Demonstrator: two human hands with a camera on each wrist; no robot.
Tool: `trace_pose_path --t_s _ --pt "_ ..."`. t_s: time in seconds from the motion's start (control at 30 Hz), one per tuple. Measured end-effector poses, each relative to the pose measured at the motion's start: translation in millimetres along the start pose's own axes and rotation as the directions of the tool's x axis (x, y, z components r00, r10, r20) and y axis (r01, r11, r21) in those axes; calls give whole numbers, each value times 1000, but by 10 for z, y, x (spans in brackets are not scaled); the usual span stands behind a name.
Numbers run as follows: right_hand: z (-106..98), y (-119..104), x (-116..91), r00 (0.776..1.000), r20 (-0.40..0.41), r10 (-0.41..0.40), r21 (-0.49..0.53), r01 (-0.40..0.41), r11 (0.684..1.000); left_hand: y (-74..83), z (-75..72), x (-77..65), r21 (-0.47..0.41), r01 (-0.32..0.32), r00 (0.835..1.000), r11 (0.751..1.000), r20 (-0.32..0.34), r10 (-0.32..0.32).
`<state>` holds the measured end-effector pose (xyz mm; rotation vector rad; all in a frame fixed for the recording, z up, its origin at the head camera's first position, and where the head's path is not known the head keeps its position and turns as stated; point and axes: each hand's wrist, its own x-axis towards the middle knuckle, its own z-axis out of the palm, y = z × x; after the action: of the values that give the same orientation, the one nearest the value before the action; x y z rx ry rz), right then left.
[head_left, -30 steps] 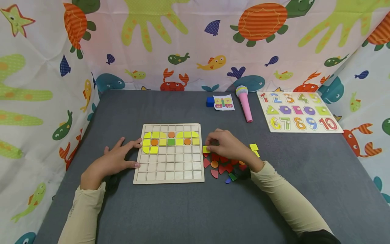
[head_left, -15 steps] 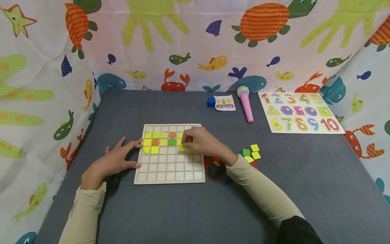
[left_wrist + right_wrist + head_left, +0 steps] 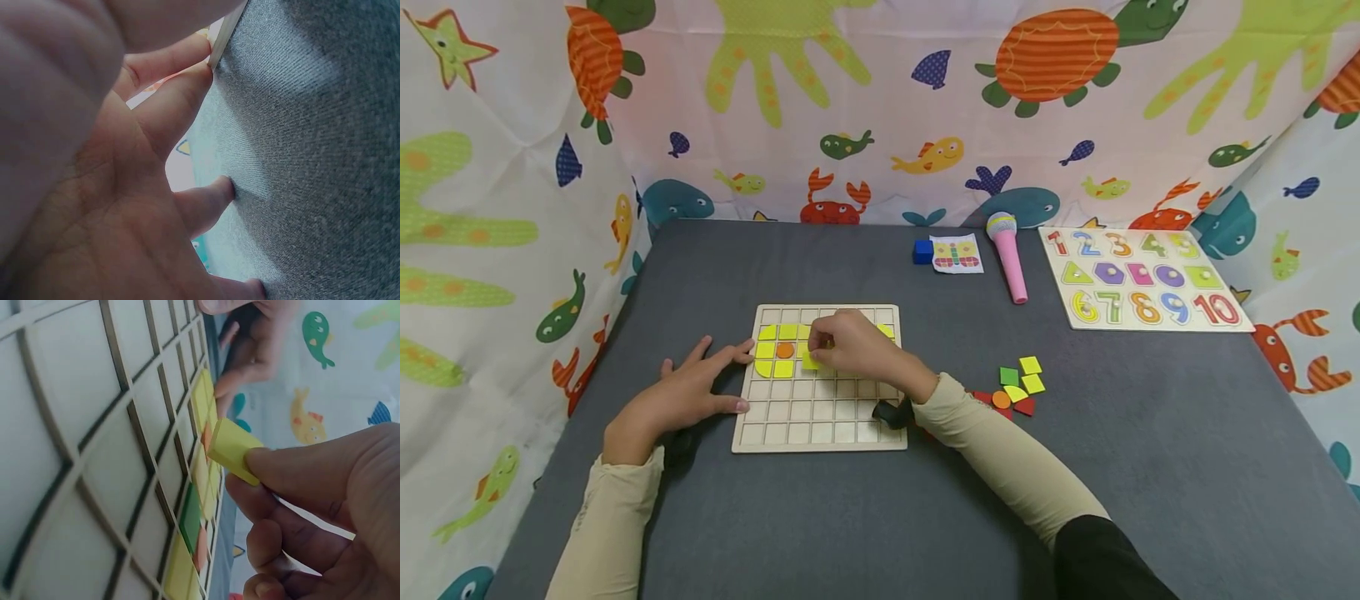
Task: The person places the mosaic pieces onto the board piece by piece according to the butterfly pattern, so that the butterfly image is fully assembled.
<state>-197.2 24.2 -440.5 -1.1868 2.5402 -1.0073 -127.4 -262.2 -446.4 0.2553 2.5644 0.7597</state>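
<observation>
A wooden grid board [image 3: 831,412] lies on the table, with yellow tiles [image 3: 766,351] and an orange round tile [image 3: 785,350] set in its upper left cells. My right hand [image 3: 861,346] is over the upper middle of the board. Between thumb and forefinger it pinches a yellow square tile [image 3: 230,449], tilted and just off the grid in the right wrist view. A green tile [image 3: 189,512] sits in a cell there. My left hand [image 3: 681,398], fingers spread, touches the board's left edge; the left wrist view shows two fingertips [image 3: 201,74] against that edge.
Loose tiles [image 3: 1010,377] in several colours lie right of the board, partly hidden by the right forearm. Behind are a blue cube [image 3: 922,252], a butterfly pattern card [image 3: 957,255], a pink toy microphone [image 3: 1010,262] and a number puzzle board [image 3: 1138,279]. The grey table [image 3: 820,517] meets printed curtains.
My right hand has carried the yellow square tile left from the loose pile, across the board's right side to its upper middle. The left hand keeps its place at the edge.
</observation>
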Motion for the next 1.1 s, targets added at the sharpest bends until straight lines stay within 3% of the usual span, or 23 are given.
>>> trace_pose_path --t_s 0.37,0.73,1.1 --pt "176 -59 95 1000 12 -17 -114 18 993 11 -3 0 6 -21 1000 1000 -4 21" --pt "199 -74 103 998 31 -62 -189 67 980 18 -7 -3 10 -9 1000 1000 -3 9" --pt "224 -122 88 996 85 0 -276 23 961 18 -8 -8 11 4 1000 1000 0 -4"
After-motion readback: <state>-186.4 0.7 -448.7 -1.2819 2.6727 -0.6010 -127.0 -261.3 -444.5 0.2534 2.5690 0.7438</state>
